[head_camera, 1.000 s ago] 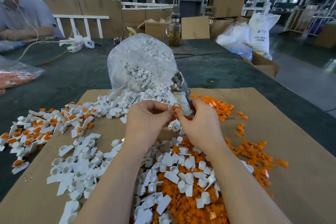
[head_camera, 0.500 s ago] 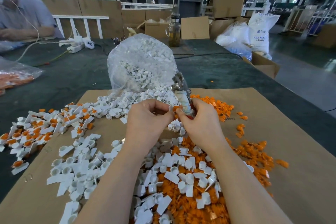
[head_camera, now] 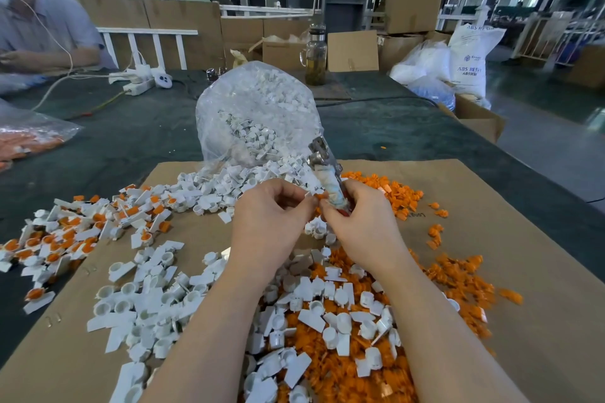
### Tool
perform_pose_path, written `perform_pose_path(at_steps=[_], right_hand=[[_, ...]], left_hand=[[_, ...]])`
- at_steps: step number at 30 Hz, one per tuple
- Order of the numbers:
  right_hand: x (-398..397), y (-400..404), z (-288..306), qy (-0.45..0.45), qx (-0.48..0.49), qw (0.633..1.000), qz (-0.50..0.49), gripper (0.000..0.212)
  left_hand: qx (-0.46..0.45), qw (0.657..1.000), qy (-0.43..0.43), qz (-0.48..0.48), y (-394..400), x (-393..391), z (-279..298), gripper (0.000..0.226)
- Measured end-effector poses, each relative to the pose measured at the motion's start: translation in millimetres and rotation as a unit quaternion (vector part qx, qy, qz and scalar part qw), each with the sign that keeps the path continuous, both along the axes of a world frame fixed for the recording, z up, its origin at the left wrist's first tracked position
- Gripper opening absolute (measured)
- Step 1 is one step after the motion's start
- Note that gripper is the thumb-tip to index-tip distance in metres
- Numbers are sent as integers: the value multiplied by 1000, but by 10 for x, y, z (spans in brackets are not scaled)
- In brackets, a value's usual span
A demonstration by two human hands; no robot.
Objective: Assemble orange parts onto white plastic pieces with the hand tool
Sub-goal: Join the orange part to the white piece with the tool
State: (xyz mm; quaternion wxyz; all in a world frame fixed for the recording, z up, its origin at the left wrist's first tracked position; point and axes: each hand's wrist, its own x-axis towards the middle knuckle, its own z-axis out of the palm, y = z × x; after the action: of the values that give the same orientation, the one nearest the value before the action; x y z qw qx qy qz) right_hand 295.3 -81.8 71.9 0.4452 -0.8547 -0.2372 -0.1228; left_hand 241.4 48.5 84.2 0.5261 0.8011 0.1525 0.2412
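Change: against the pictures of a moment ago the two hands sit in nearly the same spot above the cardboard sheet (head_camera: 491, 206), fingertips drawn a little closer together; nothing has been dropped, so I judge one fitting is still in progress.
Cardboard sheet: flat brown board, matte, the landmark for all below.
Bag (head_camera: 258, 114): clear crinkled plastic, bulging with white pieces, standing at the sheet's far edge.
Orange parts (head_camera: 458, 275): small glossy moulded bits, heaped on the sheet's near-right area.
White plastic pieces (head_camera: 147, 304): hard, smooth, each a short round cup with a flat tab, scattered over the sheet's near-left and middle.
Finished pile (head_camera: 65, 232): white pieces with orange inserts, just off the sheet's left edge.
Right hand (head_camera: 366, 226): above the sheet's middle, fingers curled round the hand tool (head_camera: 327, 173).
Hand tool: shiny metal head, handle wrapped in pale tape, tilted upward and away.
Left hand (head_camera: 271, 222): beside the right, fingertips pinching a small orange part (head_camera: 320, 196) with a white edge, at the tool's lower end.
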Motion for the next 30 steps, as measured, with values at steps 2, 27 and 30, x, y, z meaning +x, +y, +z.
perform_pose_path(at_steps=[2,27,30], right_hand=[[3,-4,2,3,-1,1000,0,11],[-42,-118,125,134,-61,981,129,13],[-44,-125,125,145,-70,976,147,8]], left_hand=[[12,1000,-1,-2,1,0,-5,13],[-232,968,-94,-37,194,19,-18,3],[-224,969,-99,-44,201,10,-14,3]])
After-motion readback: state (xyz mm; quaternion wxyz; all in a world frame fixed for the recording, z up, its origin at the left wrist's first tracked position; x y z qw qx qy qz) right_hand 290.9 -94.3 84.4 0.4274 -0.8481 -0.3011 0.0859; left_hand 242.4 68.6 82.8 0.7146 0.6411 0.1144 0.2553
